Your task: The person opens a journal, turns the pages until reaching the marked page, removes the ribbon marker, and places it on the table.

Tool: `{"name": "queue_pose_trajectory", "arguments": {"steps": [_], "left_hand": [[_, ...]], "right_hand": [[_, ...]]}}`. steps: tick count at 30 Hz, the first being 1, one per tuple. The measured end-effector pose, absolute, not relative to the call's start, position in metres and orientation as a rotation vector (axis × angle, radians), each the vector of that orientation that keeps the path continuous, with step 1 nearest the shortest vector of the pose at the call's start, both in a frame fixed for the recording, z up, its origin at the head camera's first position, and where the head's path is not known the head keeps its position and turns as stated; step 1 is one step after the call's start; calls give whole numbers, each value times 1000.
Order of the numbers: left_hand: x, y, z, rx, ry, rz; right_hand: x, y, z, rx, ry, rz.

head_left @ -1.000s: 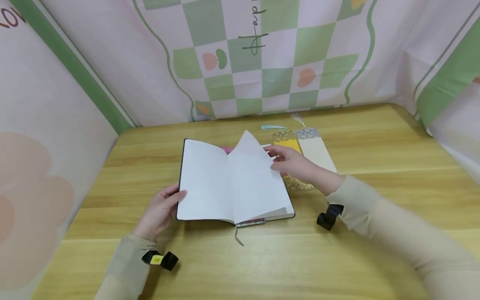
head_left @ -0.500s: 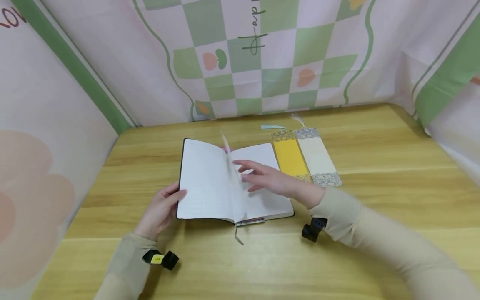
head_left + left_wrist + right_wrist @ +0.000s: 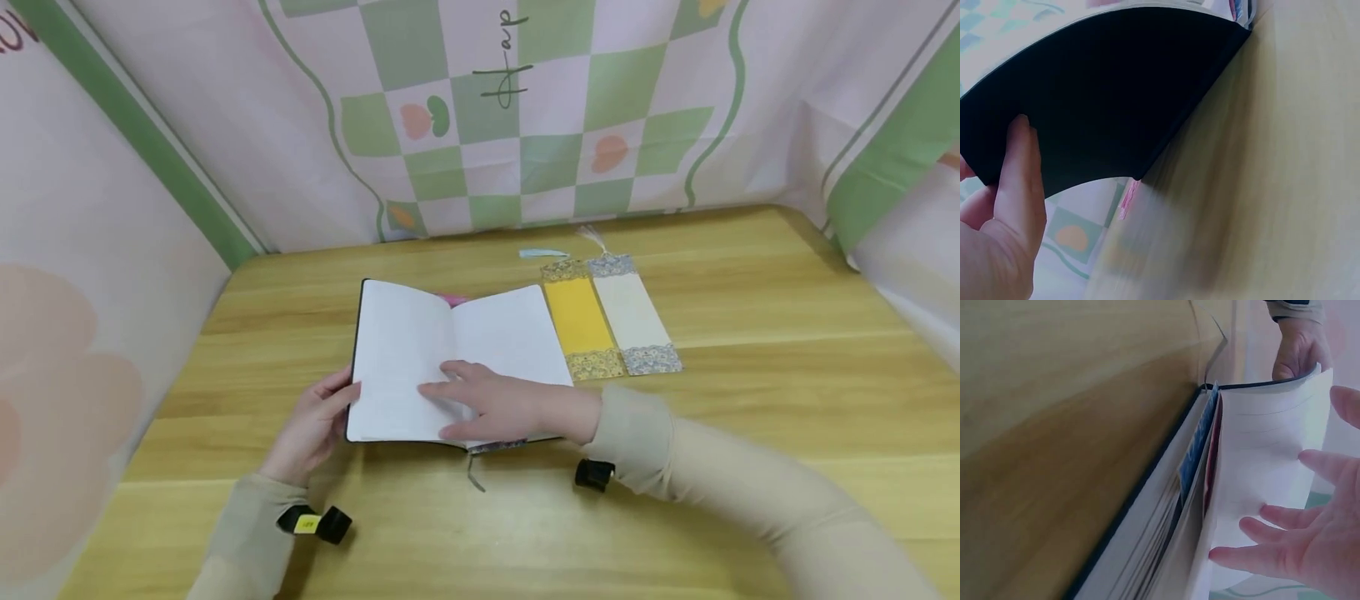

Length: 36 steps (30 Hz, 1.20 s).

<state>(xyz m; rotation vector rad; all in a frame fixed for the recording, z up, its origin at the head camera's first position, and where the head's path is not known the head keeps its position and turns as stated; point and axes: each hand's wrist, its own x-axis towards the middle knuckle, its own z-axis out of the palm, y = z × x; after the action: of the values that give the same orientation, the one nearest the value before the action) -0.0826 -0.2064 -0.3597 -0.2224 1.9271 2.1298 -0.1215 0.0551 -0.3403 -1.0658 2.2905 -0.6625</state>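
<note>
An open notebook (image 3: 397,350) with white lined pages and a black cover (image 3: 1104,94) lies on the table, its left side lifted. My left hand (image 3: 309,425) holds that side at its outer edge, thumb on the page and fingers behind the cover. Across the notebook's middle, my right hand (image 3: 502,404) spreads its fingers over the left page near the fold, its fingertips touching the paper. In the right wrist view, a blue patterned strip (image 3: 1197,450) and a dark red one stick out between the pages. A grey ribbon (image 3: 476,475) hangs from the spine.
To the notebook's right lie a yellow bookmark (image 3: 579,317) and a white bookmark (image 3: 636,312), both with patterned ends and tassels. Something pink (image 3: 452,299) shows behind the fold. A printed cloth (image 3: 555,125) stands along the table's back edge.
My right hand has swept left across the notebook, turning a page from the right side over onto the left. My left hand keeps its hold on the left edge.
</note>
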Motion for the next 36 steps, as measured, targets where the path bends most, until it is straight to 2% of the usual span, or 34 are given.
{"name": "queue_pose_trajectory", "arguments": {"steps": [20,26,36], "left_hand": [[-85,-220,-357,-133,1879,2088],[-88,-213,-356,-126,1897,2068],[-87,-213,-356,-140,1904,2084]], "right_hand": [[-124,53,-340,-1120,2302,-495],[-162,71,-330,-1112,2408,-534],[-238,110,-340,-776,2684,-462]]}}
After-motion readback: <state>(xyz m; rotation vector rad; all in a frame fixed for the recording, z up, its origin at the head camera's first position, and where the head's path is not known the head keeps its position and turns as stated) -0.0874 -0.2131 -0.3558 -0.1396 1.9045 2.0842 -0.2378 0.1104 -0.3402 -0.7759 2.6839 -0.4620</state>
